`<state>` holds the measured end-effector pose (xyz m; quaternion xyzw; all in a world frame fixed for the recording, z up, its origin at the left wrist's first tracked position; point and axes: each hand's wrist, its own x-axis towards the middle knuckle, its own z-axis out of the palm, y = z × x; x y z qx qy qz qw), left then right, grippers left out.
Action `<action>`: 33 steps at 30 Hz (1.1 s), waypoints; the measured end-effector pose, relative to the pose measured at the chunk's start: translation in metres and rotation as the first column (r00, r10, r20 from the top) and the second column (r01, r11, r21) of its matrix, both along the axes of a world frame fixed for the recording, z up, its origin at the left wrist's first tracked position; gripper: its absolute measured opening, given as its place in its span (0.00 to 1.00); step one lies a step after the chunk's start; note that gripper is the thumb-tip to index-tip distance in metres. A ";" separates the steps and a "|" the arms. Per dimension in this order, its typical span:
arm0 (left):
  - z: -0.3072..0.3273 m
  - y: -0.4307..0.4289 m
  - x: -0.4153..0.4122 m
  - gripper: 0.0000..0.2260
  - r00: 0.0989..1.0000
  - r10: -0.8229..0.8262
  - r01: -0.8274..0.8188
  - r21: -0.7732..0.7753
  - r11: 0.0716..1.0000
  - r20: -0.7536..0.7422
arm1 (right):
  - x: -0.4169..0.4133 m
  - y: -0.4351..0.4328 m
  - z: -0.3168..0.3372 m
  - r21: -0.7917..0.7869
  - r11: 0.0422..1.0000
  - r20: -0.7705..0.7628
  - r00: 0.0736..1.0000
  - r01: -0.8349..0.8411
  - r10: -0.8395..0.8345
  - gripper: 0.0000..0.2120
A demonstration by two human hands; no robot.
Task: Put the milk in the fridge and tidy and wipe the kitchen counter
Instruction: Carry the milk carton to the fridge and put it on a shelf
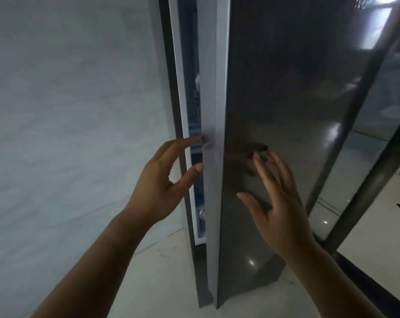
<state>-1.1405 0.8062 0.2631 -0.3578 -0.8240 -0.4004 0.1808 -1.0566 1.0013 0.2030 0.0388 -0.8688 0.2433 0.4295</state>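
A tall dark grey fridge fills the middle of the head view. Its glossy door stands slightly ajar, with a narrow gap along its left edge showing a strip of the lit interior. My left hand is at that gap, fingers spread, fingertips touching the door's pale edge. My right hand is open with fingers apart, fingertips close to or on the door's front face. Neither hand holds anything. No milk is in view, and the shelves inside are mostly hidden.
A pale marbled wall stands to the left of the fridge. A dark-framed glass partition runs down the right side. Light tiled floor lies below.
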 end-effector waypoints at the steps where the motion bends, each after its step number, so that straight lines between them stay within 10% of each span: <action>1: 0.002 -0.001 -0.009 0.21 1.000 -0.008 0.008 0.011 1.000 0.011 | -0.014 -0.001 0.001 0.013 1.000 -0.013 1.000 0.015 -0.015 0.30; 19: -0.023 0.028 -0.129 0.30 0.970 0.199 -0.208 0.050 0.977 0.136 | -0.179 0.011 -0.017 0.189 0.972 -0.087 0.988 0.142 -0.127 0.32; 33: -0.089 0.021 -0.054 0.19 0.765 0.571 -0.626 0.138 0.767 0.296 | -0.154 0.021 -0.053 0.054 0.888 -0.024 0.889 -0.456 0.458 0.20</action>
